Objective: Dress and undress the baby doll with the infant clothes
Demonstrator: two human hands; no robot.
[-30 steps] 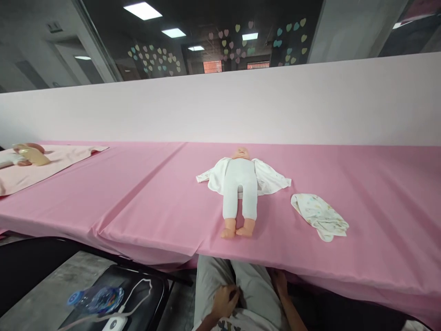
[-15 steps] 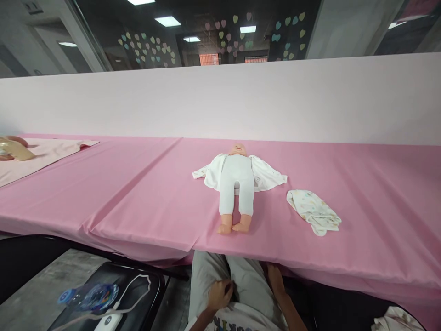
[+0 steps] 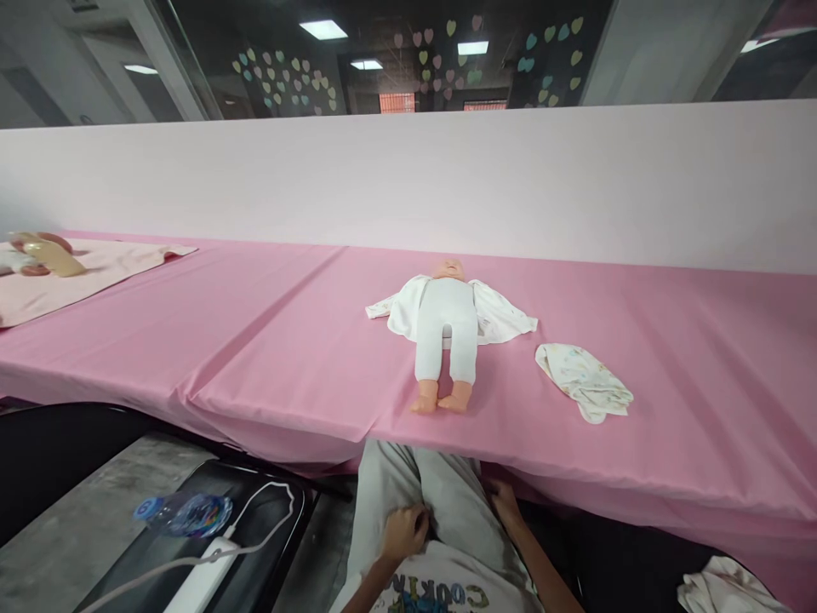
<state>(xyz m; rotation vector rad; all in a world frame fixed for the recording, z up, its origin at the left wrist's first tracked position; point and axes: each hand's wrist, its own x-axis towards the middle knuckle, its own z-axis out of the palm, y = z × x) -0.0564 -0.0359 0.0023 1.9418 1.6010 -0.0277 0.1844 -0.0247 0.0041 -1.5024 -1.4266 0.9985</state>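
Observation:
On the pink cloth lies a baby doll (image 3: 447,306) on its back, its feet toward me. It wears a white body suit, and a white baby jacket (image 3: 501,317) is spread open beneath it, one sleeve out to each side. To its right is a crumpled white printed baby garment (image 3: 584,381). My left hand (image 3: 407,529) rests on my lap with its fingers curled; nothing shows in it. My right hand (image 3: 504,502) hangs beside my right thigh, below the table edge, with its fingers partly hidden. Neither hand touches the doll or the clothes.
The pink-covered table (image 3: 268,340) runs across the view before a low white wall (image 3: 408,183). Another doll (image 3: 48,253) lies on a pale mat at far left. On a black chair at lower left are a plastic bottle (image 3: 191,514) and a white power bank (image 3: 204,583) with a cable.
The camera view has tilted slightly, so the table and the doll appear higher and a little to the right. Both hands stay in nearly the same place on and beside my lap.

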